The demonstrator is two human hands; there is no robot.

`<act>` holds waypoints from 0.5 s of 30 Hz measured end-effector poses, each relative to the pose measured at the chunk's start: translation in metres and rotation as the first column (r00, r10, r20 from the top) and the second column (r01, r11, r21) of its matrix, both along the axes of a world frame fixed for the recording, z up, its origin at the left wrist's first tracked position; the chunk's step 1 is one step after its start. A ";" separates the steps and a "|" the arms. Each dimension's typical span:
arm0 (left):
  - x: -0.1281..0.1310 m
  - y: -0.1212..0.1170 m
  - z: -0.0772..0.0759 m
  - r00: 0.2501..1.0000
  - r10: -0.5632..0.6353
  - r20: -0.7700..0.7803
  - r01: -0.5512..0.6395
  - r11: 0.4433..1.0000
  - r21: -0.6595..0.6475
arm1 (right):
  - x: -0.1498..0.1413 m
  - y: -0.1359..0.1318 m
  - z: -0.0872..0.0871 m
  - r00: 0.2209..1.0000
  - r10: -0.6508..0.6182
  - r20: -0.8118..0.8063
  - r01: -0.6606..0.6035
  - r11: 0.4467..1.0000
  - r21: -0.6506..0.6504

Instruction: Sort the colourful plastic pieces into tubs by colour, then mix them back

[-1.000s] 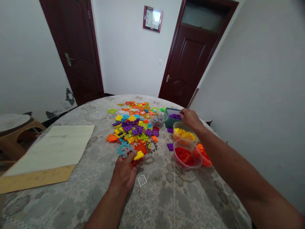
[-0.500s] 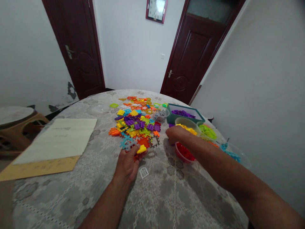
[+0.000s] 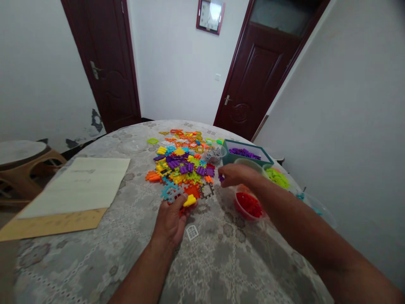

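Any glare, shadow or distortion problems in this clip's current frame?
Head view: white glare on the wall clock's glass; soft shadow on the tablecloth below the right forearm; wide-angle lean in the left door and right door; top-right corner darkened.

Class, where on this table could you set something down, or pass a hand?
Bare cloth lies between the paper and the left hand, and nearer than the white window piece. It is crowded at the mixed pile and around the tubs by the right hand.
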State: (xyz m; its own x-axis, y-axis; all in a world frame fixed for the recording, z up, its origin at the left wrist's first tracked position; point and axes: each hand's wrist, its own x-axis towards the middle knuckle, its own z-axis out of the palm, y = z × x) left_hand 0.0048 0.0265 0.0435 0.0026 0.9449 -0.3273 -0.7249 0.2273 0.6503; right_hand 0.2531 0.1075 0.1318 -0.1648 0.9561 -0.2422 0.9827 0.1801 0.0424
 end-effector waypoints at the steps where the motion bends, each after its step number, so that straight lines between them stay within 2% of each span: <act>1: 0.000 0.000 0.000 1.000 0.002 0.000 -0.002 1.000 -0.003 | 0.006 0.004 0.012 1.000 0.014 0.016 -0.015 1.000 0.026; 3: 0.000 0.000 0.000 1.000 0.012 0.001 -0.012 1.000 -0.015 | 0.021 0.013 0.033 0.998 -0.013 0.054 0.006 0.990 0.142; 5: 0.001 0.000 0.001 1.000 0.019 0.002 -0.019 0.999 -0.027 | 0.038 0.022 0.045 0.987 -0.134 0.093 0.102 0.952 0.289; 8: 0.000 0.000 0.001 1.000 0.019 -0.003 -0.019 0.999 -0.034 | 0.062 0.032 0.048 0.918 -0.388 0.080 0.305 0.820 0.485; 10: 0.000 0.000 0.002 1.000 0.021 -0.003 -0.021 0.999 -0.034 | 0.072 0.034 0.044 0.870 -0.492 0.040 0.386 0.729 0.565; 11: 0.000 0.000 0.002 1.000 0.021 -0.003 -0.021 0.999 -0.036 | 0.075 0.034 0.041 0.856 -0.516 0.025 0.405 0.701 0.587; 13: 0.000 0.000 0.001 1.000 0.016 -0.005 -0.016 0.999 -0.044 | 0.073 0.031 0.035 0.856 -0.516 0.018 0.404 0.690 0.600; 15: 0.000 0.000 0.001 1.000 0.007 -0.009 -0.008 0.999 -0.047 | 0.063 0.026 0.029 0.881 -0.472 0.036 0.364 0.725 0.584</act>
